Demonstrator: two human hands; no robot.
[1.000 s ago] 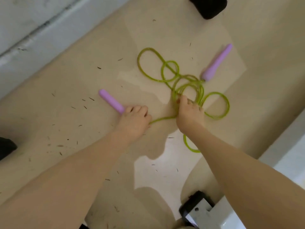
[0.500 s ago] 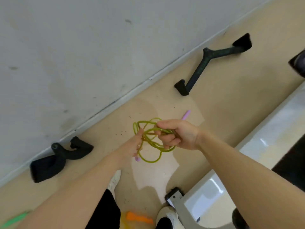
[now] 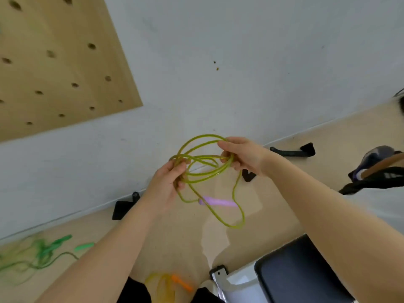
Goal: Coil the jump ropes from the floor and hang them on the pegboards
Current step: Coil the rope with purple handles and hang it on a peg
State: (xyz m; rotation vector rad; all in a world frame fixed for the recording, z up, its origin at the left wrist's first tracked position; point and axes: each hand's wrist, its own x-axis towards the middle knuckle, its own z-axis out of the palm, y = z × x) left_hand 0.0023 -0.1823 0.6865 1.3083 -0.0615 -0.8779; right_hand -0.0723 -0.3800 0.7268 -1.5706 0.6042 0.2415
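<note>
I hold a yellow-green jump rope (image 3: 204,174) in loose loops in front of me, above the floor. My left hand (image 3: 168,182) grips the loops on their left side. My right hand (image 3: 242,155) grips them on the right. One purple handle (image 3: 216,201) dangles below the loops, and a long loop hangs down to its right. The second purple handle is hidden. A wooden pegboard (image 3: 54,62) with round holes hangs on the wall at the upper left.
A green jump rope (image 3: 43,252) lies on the floor at the lower left. A yellow rope with an orange handle (image 3: 181,283) lies by my feet. Black bar attachments (image 3: 293,150) lie along the wall. A dark padded bench (image 3: 306,272) stands at the lower right.
I have stood up and lifted the yellow-green rope off the floor. Both hands have spread its loops apart at chest height. The view rose, so the pegboard is now in sight.
</note>
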